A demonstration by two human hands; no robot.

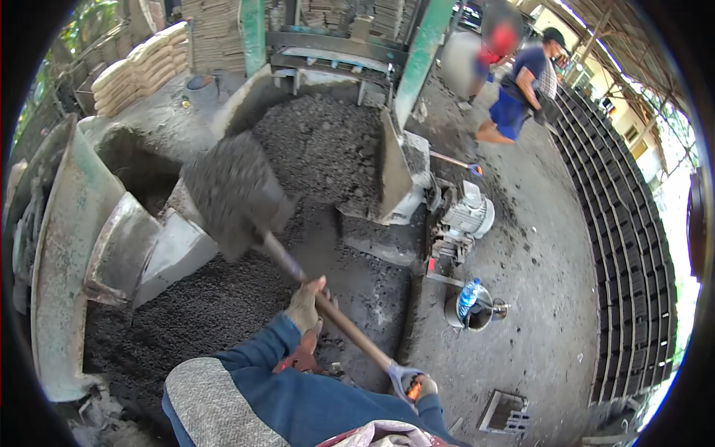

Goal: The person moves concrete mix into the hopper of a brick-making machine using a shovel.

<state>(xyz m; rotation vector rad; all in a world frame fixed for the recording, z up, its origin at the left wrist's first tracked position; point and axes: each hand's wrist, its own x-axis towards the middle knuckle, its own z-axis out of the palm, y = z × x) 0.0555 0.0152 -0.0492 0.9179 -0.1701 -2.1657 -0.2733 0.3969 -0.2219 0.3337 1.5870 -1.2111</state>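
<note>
A shovel [348, 330] crosses in front of me, its blade raised to the upper left and blurred by motion. Dark, crumbly material [232, 182] is heaped on the blade. My left hand [304, 305] wraps round the shaft partway down. At the near end, my right hand [423, 387] grips the handle, where something orange shows. Beyond the blade, a metal hopper [396, 167] holds more dark mix [324, 145]. A dark granular pile [201, 305] lies on the floor to the left, below the blade.
A motor [469, 212] sits right of the hopper; nearer me, a bucket [454, 313] holds a water bottle [468, 294]. A long rack [629, 246] lines the right side. Two people [514, 86] are at the back right. Stacked sacks [141, 67] stand back left.
</note>
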